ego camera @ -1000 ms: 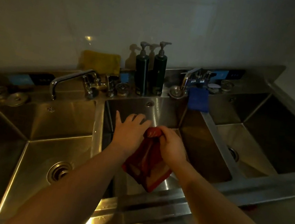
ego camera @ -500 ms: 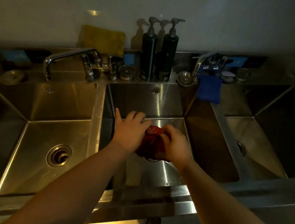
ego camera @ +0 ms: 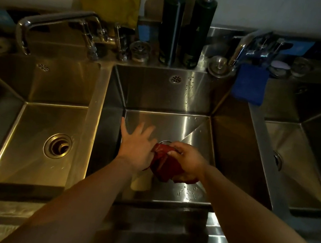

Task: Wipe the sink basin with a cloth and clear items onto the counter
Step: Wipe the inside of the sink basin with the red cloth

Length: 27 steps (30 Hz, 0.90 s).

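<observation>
While both forearms reach down into the middle basin (ego camera: 166, 92), the parts read as follows.
Red cloth (ego camera: 161, 165): bunched on the basin floor, over the drain, between the two hands.
Right hand (ego camera: 188, 160): fingers curled tight around the cloth.
Left hand (ego camera: 136, 145): fingers spread, gripping nothing, its edge touching the cloth.
Blue cloth (ego camera: 249, 83): draped over the right divider.
Soap dispensers (ego camera: 170, 27): two, upright on the back ledge.

You see a brushed steel sink (ego camera: 165, 99), glossy and water-spotted; a soft matt red cloth (ego camera: 161, 165); shiny chrome tap (ego camera: 51, 22); glossy dark bottles (ego camera: 170, 27).
</observation>
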Each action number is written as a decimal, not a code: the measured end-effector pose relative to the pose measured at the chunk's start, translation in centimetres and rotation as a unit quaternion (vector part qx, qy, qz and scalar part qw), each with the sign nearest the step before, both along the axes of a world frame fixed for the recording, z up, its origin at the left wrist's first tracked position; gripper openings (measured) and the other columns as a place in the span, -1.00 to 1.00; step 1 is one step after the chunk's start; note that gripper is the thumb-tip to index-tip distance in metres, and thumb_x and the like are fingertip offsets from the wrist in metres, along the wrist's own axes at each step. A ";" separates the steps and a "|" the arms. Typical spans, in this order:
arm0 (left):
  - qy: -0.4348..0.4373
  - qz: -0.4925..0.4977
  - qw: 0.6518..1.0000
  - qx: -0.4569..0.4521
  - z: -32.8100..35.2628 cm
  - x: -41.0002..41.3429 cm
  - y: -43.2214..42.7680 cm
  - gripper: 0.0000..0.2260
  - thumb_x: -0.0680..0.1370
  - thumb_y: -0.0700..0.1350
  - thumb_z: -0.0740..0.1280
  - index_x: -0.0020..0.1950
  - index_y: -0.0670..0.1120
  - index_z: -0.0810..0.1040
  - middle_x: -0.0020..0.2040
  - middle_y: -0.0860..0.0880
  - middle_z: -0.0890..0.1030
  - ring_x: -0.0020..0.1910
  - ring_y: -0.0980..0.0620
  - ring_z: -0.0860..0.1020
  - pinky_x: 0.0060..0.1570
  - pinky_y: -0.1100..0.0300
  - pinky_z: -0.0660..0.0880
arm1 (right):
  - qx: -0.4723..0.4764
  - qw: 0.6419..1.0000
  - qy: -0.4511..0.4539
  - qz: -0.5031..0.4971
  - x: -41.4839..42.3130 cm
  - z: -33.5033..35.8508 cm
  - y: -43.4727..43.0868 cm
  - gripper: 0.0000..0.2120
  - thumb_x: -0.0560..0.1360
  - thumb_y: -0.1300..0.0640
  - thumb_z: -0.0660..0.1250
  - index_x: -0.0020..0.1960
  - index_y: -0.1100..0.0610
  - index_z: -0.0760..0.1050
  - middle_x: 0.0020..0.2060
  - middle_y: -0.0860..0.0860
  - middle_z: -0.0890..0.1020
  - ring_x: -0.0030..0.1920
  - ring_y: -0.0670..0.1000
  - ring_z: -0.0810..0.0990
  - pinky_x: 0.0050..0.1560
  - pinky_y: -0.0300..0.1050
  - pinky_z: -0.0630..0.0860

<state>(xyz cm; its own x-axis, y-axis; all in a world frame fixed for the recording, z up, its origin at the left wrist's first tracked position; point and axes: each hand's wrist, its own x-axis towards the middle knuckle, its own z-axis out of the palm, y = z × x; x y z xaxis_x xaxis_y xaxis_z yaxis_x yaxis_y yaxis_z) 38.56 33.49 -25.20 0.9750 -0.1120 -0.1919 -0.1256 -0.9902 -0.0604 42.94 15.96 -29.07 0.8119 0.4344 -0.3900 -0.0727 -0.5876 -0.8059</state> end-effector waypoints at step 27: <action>0.094 0.091 0.991 0.000 -15.9 3.5 2.0 -0.34 0.55 0.04 0.25 0.52 0.16 -0.09 0.56 -0.04 -0.11 0.51 -0.17 -0.19 0.07 -0.26 -0.60 | -0.171 0.972 -0.134 0.094 5.1 -15.9 1.8 -0.52 0.49 0.07 0.33 0.39 0.01 0.36 0.42 0.04 0.30 0.39 0.10 0.27 0.32 -0.07 0.30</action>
